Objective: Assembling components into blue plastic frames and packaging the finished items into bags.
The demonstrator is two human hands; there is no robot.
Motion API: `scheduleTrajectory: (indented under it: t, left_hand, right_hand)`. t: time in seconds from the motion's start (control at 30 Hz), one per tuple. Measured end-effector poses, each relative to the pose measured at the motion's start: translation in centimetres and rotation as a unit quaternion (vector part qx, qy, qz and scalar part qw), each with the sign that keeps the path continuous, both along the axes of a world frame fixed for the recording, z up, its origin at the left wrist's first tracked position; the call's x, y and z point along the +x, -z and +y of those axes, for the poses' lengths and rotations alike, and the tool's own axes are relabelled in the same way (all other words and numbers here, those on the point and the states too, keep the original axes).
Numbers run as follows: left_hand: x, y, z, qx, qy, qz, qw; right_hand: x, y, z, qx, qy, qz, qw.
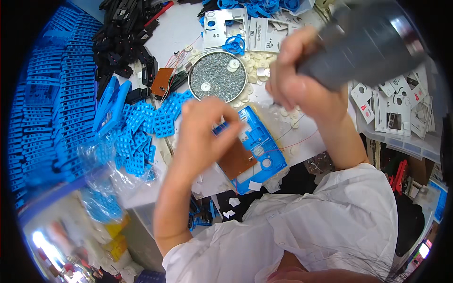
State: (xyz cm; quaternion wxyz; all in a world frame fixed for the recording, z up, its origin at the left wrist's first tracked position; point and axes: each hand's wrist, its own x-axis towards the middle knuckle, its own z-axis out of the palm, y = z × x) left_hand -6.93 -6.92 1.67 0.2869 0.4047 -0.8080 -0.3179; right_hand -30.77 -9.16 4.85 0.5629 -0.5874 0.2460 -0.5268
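Dark tool (365, 52): right hand (309, 89) curled around it.

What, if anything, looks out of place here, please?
White discs lie on the small metal pieces in the round dish, while loose discs lie beside it, so they look strayed. White scraps lie below the table's near edge, perhaps dropped.

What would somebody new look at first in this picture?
Probably the big dark tool in the right hand, at the upper right. Next, perhaps, the stacks of blue plastic parts along the left side. In the upper middle, a round dish of shiny metal bits stands out too.
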Motion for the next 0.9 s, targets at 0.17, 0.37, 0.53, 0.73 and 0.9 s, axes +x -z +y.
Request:
scheduleTrajectory:
  t: [0.17, 0.37, 0.53, 0.73, 0.9]
  left_hand:
    - [-1.3, 3.3, 5.6, -0.119, -0.047, 0.001, 0.992]
    - [-1.2, 4.2, 7.1, -0.13, -0.072, 0.053, 0.987]
    - [-1.6, 4.0, 7.0, -0.141, -0.064, 0.073, 0.985]
    - [-1.4, 2.9, 1.9, -0.074, 0.044, 0.045, 0.995]
    - [-0.1, 5.8, -7.9, -0.203, -0.096, -0.311, 0.924]
  right_hand:
    - [0.6, -0.6, 2.8, -0.053, -0.134, -0.095, 0.985]
    - [1.9, -0.1, 4.7, -0.013, -0.156, -0.156, 0.975]
    - [2.4, 0.3, 5.2, -0.013, -0.137, -0.162, 0.977]
    - [0.7, -0.1, 4.5, 0.008, -0.084, -0.14, 0.987]
    - [1.2, 1.2, 3.5, 0.0, -0.068, -0.162, 0.984]
